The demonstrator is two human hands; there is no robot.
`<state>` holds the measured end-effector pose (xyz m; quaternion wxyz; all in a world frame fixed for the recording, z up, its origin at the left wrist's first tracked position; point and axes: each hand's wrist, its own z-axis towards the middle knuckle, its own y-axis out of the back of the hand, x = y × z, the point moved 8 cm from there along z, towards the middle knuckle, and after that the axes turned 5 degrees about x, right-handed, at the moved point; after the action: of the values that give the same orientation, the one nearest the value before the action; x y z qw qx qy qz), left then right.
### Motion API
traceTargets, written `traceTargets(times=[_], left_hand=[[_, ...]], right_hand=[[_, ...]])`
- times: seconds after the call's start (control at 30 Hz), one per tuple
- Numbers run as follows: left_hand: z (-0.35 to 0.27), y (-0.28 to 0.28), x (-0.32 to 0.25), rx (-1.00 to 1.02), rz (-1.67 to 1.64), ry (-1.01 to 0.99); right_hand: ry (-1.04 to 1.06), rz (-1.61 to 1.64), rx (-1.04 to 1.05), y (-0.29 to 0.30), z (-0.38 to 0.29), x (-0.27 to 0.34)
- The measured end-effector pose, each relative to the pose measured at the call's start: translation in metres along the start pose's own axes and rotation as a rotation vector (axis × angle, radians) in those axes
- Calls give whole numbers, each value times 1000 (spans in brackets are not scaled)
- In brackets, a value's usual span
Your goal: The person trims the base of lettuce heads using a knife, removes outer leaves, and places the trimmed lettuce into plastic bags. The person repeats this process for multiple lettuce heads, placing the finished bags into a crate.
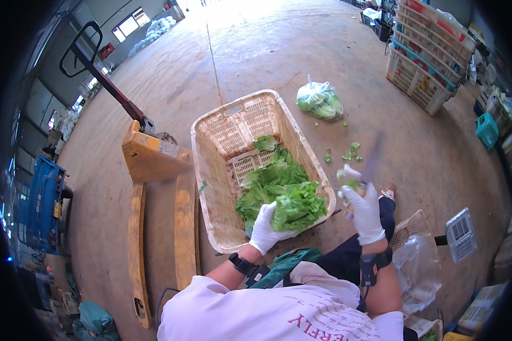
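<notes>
My left hand (266,230), in a white glove, grips a leafy green lettuce head (301,206) over the near right corner of a dirty cream plastic crate (215,187). More lettuce (271,172) lies inside that crate, towards its right side. To the right of the crate, my gloved right hand (365,213) is closed around a knife (372,157), whose blade is blurred and points up and away. A pale lettuce stem piece (348,174) appears beside the blade at my right fingers; whether it is held or falling I cannot tell.
A yellow pallet jack (158,157) stands left of the crate. Beyond the crate's right side sit a tied plastic bag of greens (320,102) and leaf scraps (352,151). At right are stacked crates (422,72), a digital scale display (461,234) and a plastic-lined basket (416,264).
</notes>
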<state>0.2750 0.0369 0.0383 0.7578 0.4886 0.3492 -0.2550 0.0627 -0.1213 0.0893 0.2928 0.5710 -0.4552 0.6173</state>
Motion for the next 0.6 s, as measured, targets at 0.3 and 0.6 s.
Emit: traceTargets(times=[0.3,0.6], left_hand=[[9,-5,5,-14,-699,218],[11,-29,-14,102,-891,268]], right_hand=[[42,-274,1,4,0,-5],[124,-186,65,-9,-18,16]])
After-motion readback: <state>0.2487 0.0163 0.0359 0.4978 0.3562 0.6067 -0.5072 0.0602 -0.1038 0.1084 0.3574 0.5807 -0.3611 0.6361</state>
